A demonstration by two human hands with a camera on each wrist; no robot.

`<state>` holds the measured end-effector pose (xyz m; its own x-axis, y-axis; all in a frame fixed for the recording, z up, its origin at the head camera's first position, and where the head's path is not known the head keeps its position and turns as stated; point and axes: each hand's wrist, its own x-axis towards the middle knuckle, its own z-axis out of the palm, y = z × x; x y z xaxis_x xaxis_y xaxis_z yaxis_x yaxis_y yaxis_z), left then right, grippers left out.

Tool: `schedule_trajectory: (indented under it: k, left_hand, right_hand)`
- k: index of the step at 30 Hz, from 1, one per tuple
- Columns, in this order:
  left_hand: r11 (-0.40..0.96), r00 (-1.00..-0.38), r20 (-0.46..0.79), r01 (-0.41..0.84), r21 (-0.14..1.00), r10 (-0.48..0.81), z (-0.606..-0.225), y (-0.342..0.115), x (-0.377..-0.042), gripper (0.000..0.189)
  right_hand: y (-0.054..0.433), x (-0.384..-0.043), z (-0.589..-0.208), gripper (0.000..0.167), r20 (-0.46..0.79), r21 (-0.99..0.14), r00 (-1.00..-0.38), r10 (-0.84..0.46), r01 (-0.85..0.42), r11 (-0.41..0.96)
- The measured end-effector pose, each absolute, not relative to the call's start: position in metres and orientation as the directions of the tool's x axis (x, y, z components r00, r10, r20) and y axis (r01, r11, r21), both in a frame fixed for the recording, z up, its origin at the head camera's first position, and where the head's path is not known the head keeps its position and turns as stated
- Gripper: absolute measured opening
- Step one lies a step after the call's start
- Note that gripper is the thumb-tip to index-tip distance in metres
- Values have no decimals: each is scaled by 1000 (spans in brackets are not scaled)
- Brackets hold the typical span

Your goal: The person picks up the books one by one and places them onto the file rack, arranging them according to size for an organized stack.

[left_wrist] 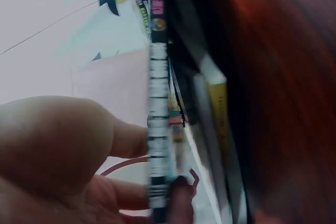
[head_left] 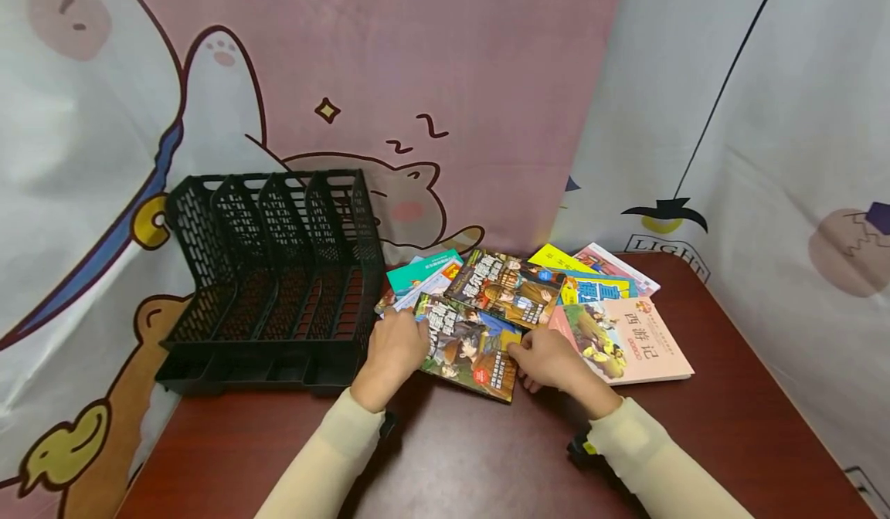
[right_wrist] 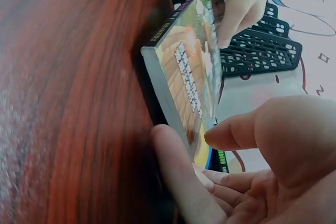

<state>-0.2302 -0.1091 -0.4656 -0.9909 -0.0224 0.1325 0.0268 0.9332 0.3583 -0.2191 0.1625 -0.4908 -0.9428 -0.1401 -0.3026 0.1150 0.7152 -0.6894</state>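
A thin comic book with a dark, colourful cover is held between both hands, tilted above the table. My left hand grips its left edge; in the left wrist view the white-and-black spine stands between thumb and fingers, partly blurred. At the right edge, my right hand pinches the book, thumb on the cover and a finger along the pale page edge. A similar comic book lies just behind. To the right sits a pink book, close to my right hand.
A black mesh file rack with several upright dividers stands on the left. Behind the comics lie a green booklet, a yellow book and a blue-edged book. The brown table meets printed curtains at the back.
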Motion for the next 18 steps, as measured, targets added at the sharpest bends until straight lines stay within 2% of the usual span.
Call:
schedule_trajectory:
  k: [6, 12, 18]
  left_hand:
    - [871, -977, 207, 62, 488, -46, -456, -113, -230, 41]
    - [826, -988, 138, 27, 562, -62, -438, -116, -224, 45]
    - [765, -991, 128, 59, 641, -31, -419, -129, -221, 45]
  right_hand:
    - [164, -219, -490, 36, -359, -800, -914, -189, 197, 567]
    - [161, -216, -480, 31, -375, -868, -894, -243, 248, 430]
    - [169, -219, -463, 35, -366, -921, -866, -341, 283, 269]
